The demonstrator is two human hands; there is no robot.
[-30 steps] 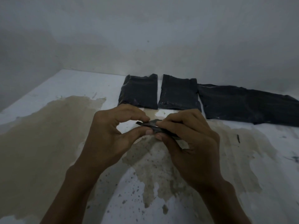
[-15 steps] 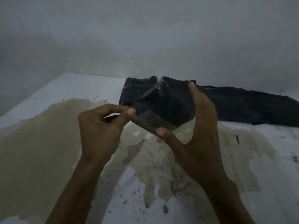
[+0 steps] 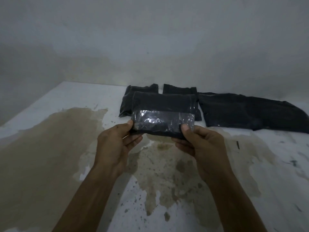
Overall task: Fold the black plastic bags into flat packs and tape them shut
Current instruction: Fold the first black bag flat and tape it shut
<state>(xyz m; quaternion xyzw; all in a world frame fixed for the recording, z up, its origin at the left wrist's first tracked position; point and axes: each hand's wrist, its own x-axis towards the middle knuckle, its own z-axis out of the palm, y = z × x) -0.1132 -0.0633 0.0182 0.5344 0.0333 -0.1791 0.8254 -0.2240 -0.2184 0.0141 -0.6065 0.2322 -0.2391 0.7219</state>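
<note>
Raised and turned face-on to the camera within the last half second, a folded black pack is now being held up between both hands, where moments earlier it was being gripped edge-on and tilted, with the right hand's digits spread wide behind it. A strip of clear tape is running across the pack's lower half, glinting and wrinkled, which suggests the sealing step on this pack is done or nearly so (whether the tape ends are pressed fully down cannot be told in this dim light).

The left hand is pinching the pack's lower left corner, thumb in front and fingers curled behind. The right hand is pinching the lower right corner in the same way, thumb lying on the tape's end. The pack is hanging in the air above the stained tabletop, well clear of it.

Behind the held pack, two finished packs are lying side by side near the wall, partly hidden by it. To their right an unfolded black bag is lying stretched out flat, apparently waiting for its turn. Judging by this, the held pack is likely being checked before joining the row.
</note>
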